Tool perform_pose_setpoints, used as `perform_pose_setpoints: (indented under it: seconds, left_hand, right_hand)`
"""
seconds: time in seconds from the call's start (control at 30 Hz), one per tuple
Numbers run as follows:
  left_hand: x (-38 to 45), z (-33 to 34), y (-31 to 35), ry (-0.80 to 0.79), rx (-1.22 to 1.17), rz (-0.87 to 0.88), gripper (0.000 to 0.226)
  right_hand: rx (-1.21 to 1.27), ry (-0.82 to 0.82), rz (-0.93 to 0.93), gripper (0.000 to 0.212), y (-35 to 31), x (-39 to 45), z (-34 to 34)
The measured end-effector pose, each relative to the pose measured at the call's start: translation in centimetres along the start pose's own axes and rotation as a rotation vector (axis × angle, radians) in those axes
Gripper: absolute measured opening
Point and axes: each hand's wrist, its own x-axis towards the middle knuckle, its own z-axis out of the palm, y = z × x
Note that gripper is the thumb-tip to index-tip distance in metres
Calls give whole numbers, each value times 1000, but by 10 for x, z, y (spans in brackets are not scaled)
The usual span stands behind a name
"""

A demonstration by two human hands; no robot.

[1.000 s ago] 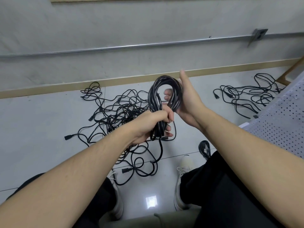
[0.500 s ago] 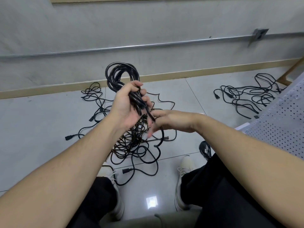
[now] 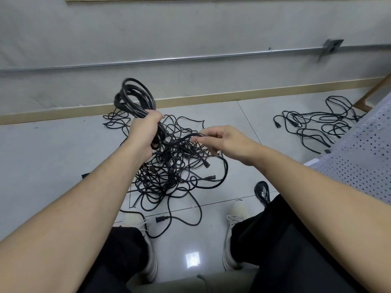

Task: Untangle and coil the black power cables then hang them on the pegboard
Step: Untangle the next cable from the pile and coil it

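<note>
My left hand grips a coiled black cable held up above the floor, its loops standing over my fist. A loose strand of that cable runs rightward to my right hand, which pinches the strand between thumb and fingers. Below both hands lies a big tangled pile of black power cables on the tiled floor. The white pegboard leans at the right edge.
A second, looser bunch of cables lies on the floor at the right by the pegboard. A small coiled cable sits beside my right knee. My shoes stand near the pile. The wall with a metal conduit is behind.
The coil passed into my left hand alone and moved left and up. My right hand let go of the coil, dropped to the right and took hold of the trailing strand.
</note>
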Motion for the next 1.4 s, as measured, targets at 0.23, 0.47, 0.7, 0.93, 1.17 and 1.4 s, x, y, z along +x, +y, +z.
perform_pose_setpoints:
  seconds: [0.23, 0.47, 0.7, 0.93, 1.17, 1.4]
  left_hand:
    - [-14, 9, -16, -349, 372, 35, 43]
    - [-44, 24, -5, -468, 545, 125, 79]
    - [-38, 24, -9, -401, 686, 296, 22]
    - [-30, -1, 3, -244, 537, 113, 22]
    - [-41, 12, -8, -433, 646, 72, 23]
    - [-62, 26, -5, -610, 546, 218, 35]
  right_hand:
    - [-23, 301, -134, 21, -4, 4, 7]
    - [1, 448, -75, 31, -9, 6, 0]
    - [47, 322, -38, 29, -11, -3, -2]
    - [-85, 149, 102, 27, -3, -12, -22]
    - [70, 602, -197, 25, -15, -4, -14]
    - [-58, 734, -160, 43, -8, 9, 0]
